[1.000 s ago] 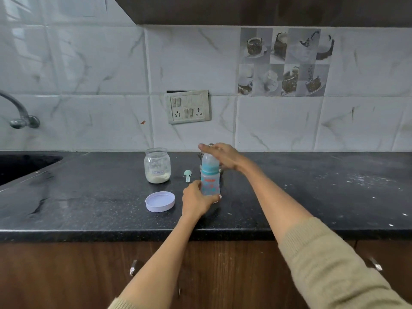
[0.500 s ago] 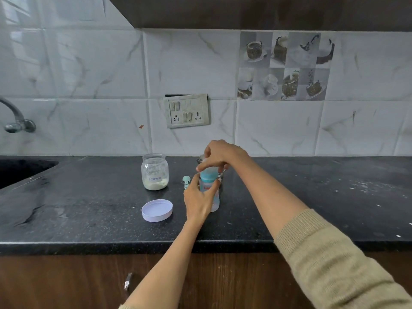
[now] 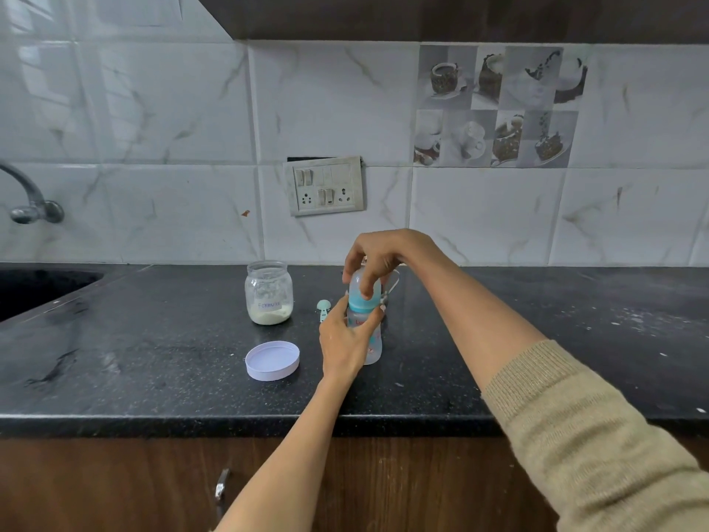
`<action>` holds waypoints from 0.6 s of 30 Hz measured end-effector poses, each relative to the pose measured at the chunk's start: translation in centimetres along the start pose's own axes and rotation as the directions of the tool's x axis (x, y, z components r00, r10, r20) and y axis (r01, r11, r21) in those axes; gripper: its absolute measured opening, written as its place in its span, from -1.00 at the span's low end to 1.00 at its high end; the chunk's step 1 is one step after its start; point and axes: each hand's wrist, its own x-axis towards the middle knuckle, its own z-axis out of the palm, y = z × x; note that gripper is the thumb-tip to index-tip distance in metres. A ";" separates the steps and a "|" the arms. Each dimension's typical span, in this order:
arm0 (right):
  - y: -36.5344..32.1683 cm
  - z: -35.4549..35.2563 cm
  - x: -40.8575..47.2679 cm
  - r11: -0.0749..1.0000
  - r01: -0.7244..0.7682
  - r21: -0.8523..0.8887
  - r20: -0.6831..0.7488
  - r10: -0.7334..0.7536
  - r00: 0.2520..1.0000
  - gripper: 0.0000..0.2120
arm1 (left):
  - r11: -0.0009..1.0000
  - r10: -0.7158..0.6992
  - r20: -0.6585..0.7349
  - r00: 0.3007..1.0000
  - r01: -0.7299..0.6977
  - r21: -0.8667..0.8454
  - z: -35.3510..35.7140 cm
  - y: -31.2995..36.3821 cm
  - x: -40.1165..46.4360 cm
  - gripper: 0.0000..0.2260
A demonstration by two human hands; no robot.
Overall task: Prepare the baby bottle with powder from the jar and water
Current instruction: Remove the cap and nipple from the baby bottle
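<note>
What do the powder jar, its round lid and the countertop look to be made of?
Powder jar: clear glass, probably; see-through with glints. Lid: likely plastic, matte pale lilac-white. Countertop: polished dark stone, perhaps granite; speckled, faintly reflective.

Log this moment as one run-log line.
left hand: holds baby bottle body | right hand: grips bottle cap | jar: open | jar lid: on counter

left hand (image 3: 345,345): frame centre, fingers curled in a grip, forearm from below | right hand (image 3: 378,259): just above, fingertips pinching downward, sleeved arm from lower right
</note>
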 end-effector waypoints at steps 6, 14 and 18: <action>0.2 0.4 0.3 0.985 -0.168 -0.037 -0.045 0.166 0.985 -0.38 | 1.000 0.004 -0.009 1.000 -0.004 0.008 0.1 -0.1 0.0 -0.67; -1.0 -0.6 -0.3 0.995 -0.044 -0.086 0.053 0.048 0.997 -0.73 | 1.000 0.011 -0.001 1.000 -0.011 0.001 0.2 -0.2 0.0 -0.77; -0.5 -0.6 -0.1 0.999 -0.022 -0.044 0.067 0.025 0.997 -0.76 | 1.000 0.020 -0.004 1.000 -0.020 0.008 0.2 -0.2 -0.1 -0.79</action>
